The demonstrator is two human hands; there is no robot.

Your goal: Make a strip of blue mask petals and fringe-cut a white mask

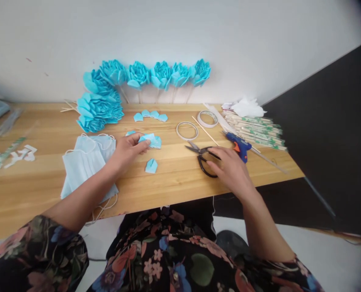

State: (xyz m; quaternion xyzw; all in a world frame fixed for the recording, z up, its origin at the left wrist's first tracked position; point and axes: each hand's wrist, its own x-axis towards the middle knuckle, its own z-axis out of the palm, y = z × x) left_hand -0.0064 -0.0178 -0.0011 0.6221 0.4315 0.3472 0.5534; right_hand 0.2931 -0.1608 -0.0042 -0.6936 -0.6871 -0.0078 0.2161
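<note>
Between the thumb and fingers of my left hand is a light blue piece of mask fabric, held just over the table. A cut blue petal lies in front of it, and a row of similar petals lies behind. My right hand is at the black handles of the scissors, its fingers curled at the loops. The blades are slightly apart and point left, toward the blue piece. Part of the handles is hidden by my fingers.
Several blue fabric flowers on sticks lean against the wall; more lie at left. Face masks are stacked by my left forearm. Two tape rolls, a blue glue gun and wrapped chopsticks are on the right. White scraps lie far left.
</note>
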